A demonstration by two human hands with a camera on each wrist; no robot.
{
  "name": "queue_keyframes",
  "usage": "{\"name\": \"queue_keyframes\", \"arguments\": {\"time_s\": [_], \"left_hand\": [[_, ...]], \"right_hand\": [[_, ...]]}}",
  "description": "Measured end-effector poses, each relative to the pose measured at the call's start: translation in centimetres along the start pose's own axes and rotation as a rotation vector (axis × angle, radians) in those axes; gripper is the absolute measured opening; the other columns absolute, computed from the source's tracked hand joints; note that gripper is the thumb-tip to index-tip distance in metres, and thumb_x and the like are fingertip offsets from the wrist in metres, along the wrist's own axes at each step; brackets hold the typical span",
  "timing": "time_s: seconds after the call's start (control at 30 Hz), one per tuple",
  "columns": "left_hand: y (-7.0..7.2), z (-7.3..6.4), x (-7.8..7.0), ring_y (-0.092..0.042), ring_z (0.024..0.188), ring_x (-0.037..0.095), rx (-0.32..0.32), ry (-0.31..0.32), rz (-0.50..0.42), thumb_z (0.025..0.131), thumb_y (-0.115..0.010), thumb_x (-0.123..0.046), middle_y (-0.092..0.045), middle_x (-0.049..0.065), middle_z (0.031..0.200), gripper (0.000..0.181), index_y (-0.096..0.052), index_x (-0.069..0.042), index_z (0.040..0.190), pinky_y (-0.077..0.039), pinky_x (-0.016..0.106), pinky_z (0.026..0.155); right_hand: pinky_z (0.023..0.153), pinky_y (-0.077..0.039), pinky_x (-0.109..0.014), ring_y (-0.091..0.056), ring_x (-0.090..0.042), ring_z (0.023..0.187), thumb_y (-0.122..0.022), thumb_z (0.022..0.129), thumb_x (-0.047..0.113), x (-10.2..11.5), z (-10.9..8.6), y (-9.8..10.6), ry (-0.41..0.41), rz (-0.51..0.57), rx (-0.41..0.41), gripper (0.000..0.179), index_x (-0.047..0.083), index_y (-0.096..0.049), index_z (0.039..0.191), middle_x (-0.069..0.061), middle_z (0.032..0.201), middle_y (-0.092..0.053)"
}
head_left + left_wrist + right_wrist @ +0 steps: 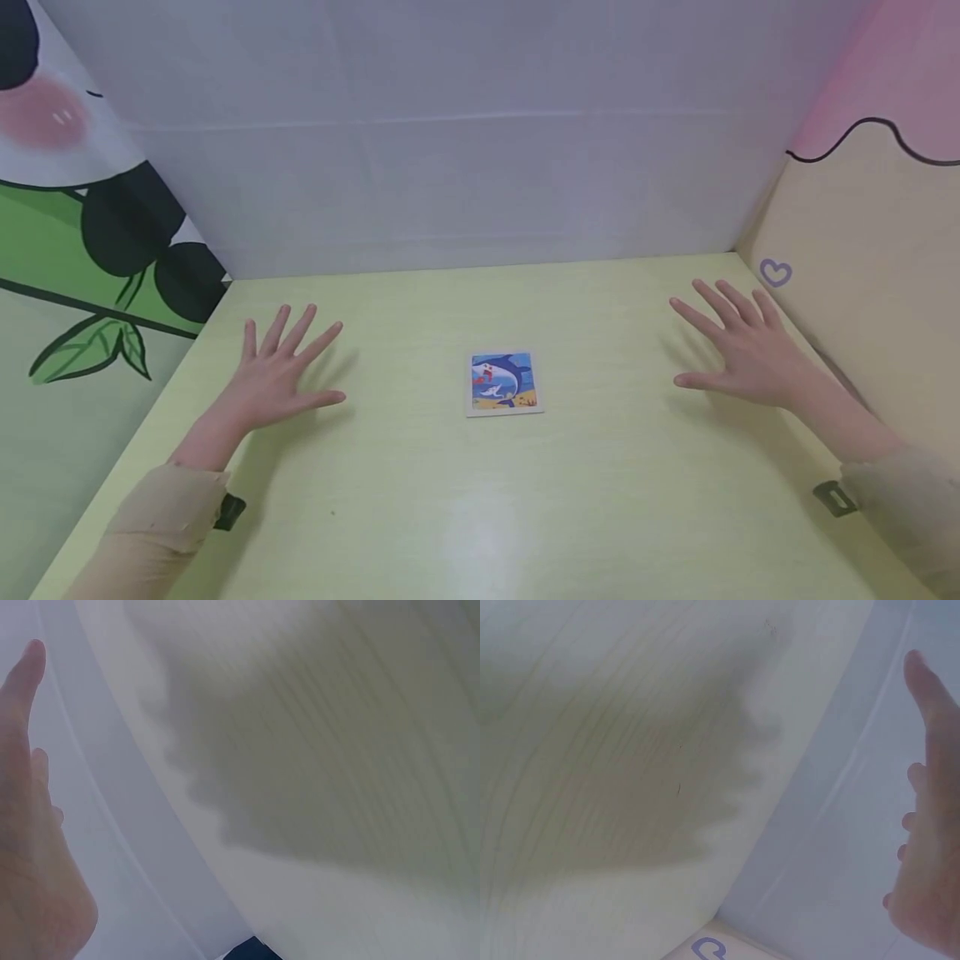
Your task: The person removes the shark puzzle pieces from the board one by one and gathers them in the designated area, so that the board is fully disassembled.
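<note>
A small square picture puzzle or card with a blue dolphin scene and a white border lies flat in the middle of the table. To its left, my left hand is held above the tabletop with its fingers spread. My right hand hovers on the other side, fingers spread as well. Neither hand touches the picture. In the left wrist view, the left hand shows at the left edge, over its own shadow. The right wrist view has the right hand at its right edge.
A pale plain wall rises behind the table's back edge. On the left stands a panel with a cartoon print of green leaves and black shapes. A beige and pink panel with a small purple heart borders the right side.
</note>
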State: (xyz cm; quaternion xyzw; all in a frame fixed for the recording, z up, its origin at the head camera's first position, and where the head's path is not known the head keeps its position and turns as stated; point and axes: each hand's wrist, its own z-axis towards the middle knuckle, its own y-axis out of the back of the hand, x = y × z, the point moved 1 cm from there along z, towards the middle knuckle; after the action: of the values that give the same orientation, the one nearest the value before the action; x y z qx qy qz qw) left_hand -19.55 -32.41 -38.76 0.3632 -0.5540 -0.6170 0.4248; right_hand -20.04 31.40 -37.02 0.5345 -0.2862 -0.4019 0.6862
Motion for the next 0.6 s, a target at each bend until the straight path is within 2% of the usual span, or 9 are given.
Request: {"name": "queue_keyframes", "arguments": {"time_s": [0.13,0.3,0.6], "left_hand": [[0.0,0.4,-0.5,0.015,0.154,0.038,0.018,0.01,-0.025,0.08,-0.064,-0.07,0.002,0.01,0.169,0.099,-0.015,-0.035,0.159,0.013,0.076,0.112],[0.0,0.8,-1.5,0.005,0.154,0.042,0.014,0.009,-0.071,0.08,-0.065,-0.068,-0.006,0.014,0.167,0.098,-0.016,-0.036,0.158,0.005,0.078,0.111],[-0.3,2.0,-4.5,-0.012,0.149,0.05,0.043,0.007,-0.199,0.082,-0.067,-0.064,-0.009,0.015,0.167,0.097,-0.015,-0.033,0.159,-0.008,0.078,0.111]], "right_hand": [[0.113,-0.013,-0.073,-0.016,-0.041,0.151,-0.07,0.075,0.067,0.3,0.4,0.1,0.005,-0.003,-0.01,0.1,0.029,-0.026,0.157,-0.014,0.164,-0.018],[0.112,-0.017,-0.071,-0.024,-0.043,0.147,-0.073,0.075,0.06,0.8,1.1,0.1,0.017,0.001,-0.045,0.096,0.028,-0.03,0.155,-0.014,0.163,-0.024],[0.112,-0.022,-0.069,-0.033,-0.041,0.142,-0.074,0.076,0.054,2.1,2.6,0.2,0.059,0.01,-0.119,0.089,0.024,-0.038,0.152,-0.014,0.158,-0.034]]}}
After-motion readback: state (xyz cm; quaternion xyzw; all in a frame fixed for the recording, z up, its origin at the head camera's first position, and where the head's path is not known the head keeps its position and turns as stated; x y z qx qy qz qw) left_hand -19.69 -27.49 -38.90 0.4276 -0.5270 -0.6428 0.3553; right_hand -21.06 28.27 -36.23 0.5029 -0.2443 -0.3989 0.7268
